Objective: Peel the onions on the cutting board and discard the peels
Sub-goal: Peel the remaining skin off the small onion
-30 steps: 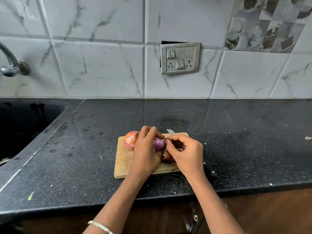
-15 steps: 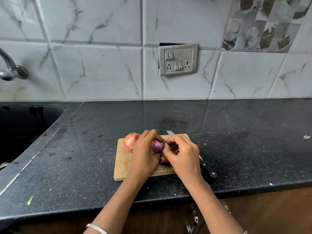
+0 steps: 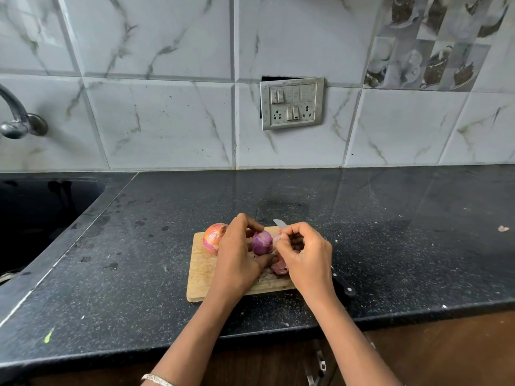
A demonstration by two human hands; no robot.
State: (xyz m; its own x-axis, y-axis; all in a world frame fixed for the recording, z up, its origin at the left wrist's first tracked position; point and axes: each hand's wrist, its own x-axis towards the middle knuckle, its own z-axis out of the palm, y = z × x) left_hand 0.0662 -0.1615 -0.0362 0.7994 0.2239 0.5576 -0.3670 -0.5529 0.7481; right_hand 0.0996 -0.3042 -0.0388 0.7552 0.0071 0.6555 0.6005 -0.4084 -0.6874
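Purple onion (image 3: 262, 242) barer than before

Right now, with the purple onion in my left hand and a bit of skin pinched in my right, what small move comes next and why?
Probably pull the right hand away from the purple onion to strip that skin free. The left hand grips the onion over the cutting board, and the skin seems still attached. An unpeeled onion waits.

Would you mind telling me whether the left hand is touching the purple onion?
Touching. The head view shows the left hand with fingers curled over the top of the purple onion and the thumb under it, holding it above the board.
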